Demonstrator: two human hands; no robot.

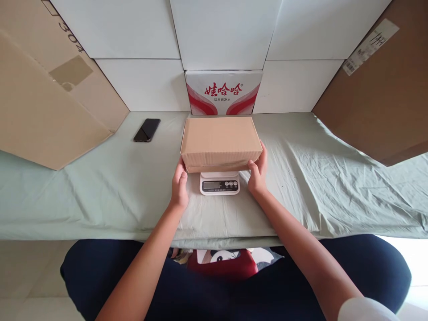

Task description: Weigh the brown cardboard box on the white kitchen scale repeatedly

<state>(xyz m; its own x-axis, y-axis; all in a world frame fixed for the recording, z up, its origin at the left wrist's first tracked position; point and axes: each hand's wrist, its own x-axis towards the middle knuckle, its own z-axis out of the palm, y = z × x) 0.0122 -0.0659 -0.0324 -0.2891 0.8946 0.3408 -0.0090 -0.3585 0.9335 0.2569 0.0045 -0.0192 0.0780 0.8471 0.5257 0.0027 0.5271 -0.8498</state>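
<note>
A brown cardboard box (219, 136) is between my two hands, over a small white kitchen scale (220, 191). Its body hides most of the scale; only the front panel with a display and several round buttons shows. My left hand (179, 185) grips the box's near left corner, thumb toward the front and fingers out of sight along the side. Around the near right corner is my right hand (258, 171), with its thumb on the front face and fingers along the right side. Whether the box rests on the scale or is held just above it, I cannot tell.
A black smartphone (147, 130) lies on the pale green cloth (110, 191) to the left. Behind the scale, a white and red carton (224, 91) stands against the white tiled wall (143, 84). Large cardboard boxes flank the table at left (67, 102) and right (377, 93).
</note>
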